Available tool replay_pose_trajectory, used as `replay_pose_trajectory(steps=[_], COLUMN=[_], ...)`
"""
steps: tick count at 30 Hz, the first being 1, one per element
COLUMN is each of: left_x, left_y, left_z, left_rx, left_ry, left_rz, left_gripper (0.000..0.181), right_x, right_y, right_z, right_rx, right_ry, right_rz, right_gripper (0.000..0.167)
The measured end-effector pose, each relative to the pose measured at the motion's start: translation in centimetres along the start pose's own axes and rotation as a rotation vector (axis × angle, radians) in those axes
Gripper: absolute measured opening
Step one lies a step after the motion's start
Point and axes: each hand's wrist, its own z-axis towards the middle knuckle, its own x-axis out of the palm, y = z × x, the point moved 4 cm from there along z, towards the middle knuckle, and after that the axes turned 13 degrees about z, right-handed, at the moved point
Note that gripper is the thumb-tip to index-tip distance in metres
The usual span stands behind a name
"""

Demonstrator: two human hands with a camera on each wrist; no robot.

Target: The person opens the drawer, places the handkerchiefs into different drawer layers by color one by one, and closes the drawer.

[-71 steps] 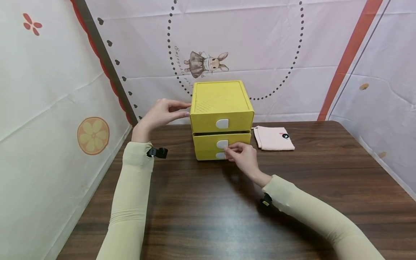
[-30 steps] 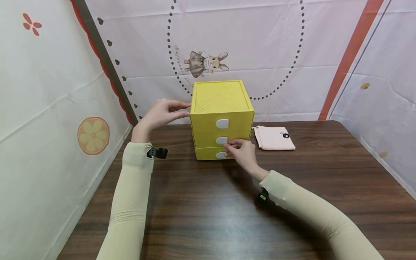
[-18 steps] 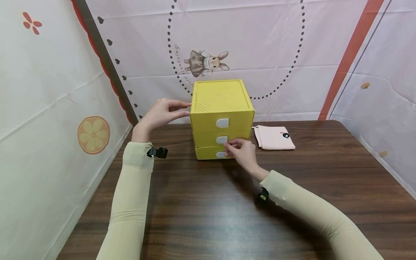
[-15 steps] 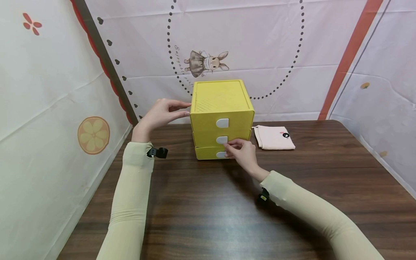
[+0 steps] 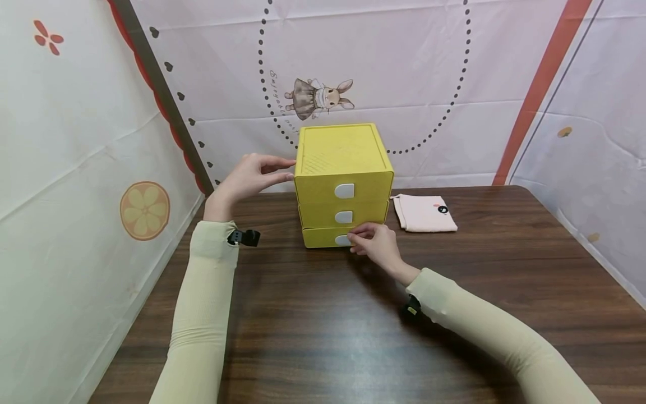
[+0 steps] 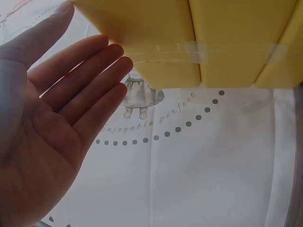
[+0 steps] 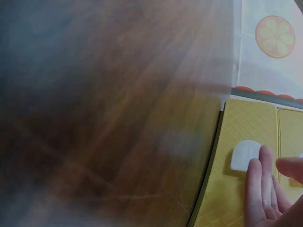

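Left hand [image 5: 252,175], straight-fingered at the side of the yellow drawer unit [image 5: 345,148] on the table [image 5: 303,325], should brace it, I judge. My right hand [image 5: 377,246], fingers extended and ungripping, is at the bottom drawer [image 5: 318,238]; I'd guide that squarely by the white tab [image 5: 342,240].

dk brn wood tbl [image 5: 303,336] | pale backdrop [image 5: 404,67] w/ bunny print [image 5: 318,99]

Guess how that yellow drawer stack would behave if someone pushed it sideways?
The yellow drawer stack would probably slide rather than tip, since it looks broad for its height. Its tiers would likely shift together: clear tape crosses a seam on its side. Fairly light, perhaps: the walls look plastic, though any contents are hidden.
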Motion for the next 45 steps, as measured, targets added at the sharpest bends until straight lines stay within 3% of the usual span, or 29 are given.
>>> replay_pose_trajectory(steps=[34, 45], left_x=[0.0, -0.1], left_y=[-0.2, -0.2], left_z=[0.2, 0.0], left_rx=[-0.001, -0.029], left_ry=[0.000, 0.020], left_rz=[-0.019, -0.035], left_gripper=[0.052, 0.053], right_x=[0.3, 0.4], right_y=[-2.2, -2.4], right_z=[0.2, 0.3], right_rx=[0.252, 0.244], right_ry=[0.124, 0.115], right_rz=[-0.055, -0.018], right_gripper=[0.022, 0.026])
